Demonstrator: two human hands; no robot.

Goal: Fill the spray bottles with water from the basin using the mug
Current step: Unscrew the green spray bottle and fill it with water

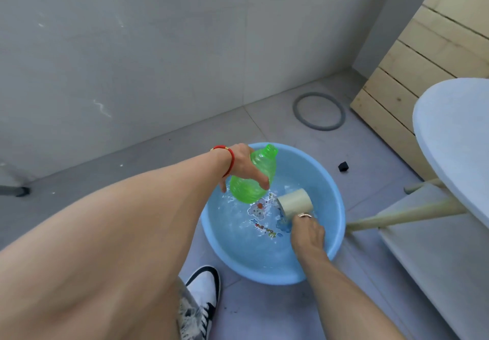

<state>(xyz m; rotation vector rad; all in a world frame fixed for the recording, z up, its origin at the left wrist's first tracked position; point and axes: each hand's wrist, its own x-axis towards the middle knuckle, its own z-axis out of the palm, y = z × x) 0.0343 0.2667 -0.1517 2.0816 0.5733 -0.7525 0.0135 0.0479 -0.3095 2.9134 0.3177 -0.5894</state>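
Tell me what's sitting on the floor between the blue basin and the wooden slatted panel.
In the head view, a small black object lies on the floor tiles between the basin and the wooden panel; the grey ring lies farther back.

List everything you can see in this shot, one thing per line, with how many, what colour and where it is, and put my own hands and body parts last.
basin: one, light blue, on the floor, holding water
bottle: one, clear green, no cap, over the basin's far left
mug: one, beige, tipped sideways in the basin water
ring: one, grey, flat on the floor by the wall
small block: one, black, on the floor right of the basin
table: one, white top, wooden legs, right edge
wooden panel: one, pale, upper right
shoe: one, white and black, near the basin
left hand: one, red bracelet, grips the bottle
right hand: one, ringed, holds the mug
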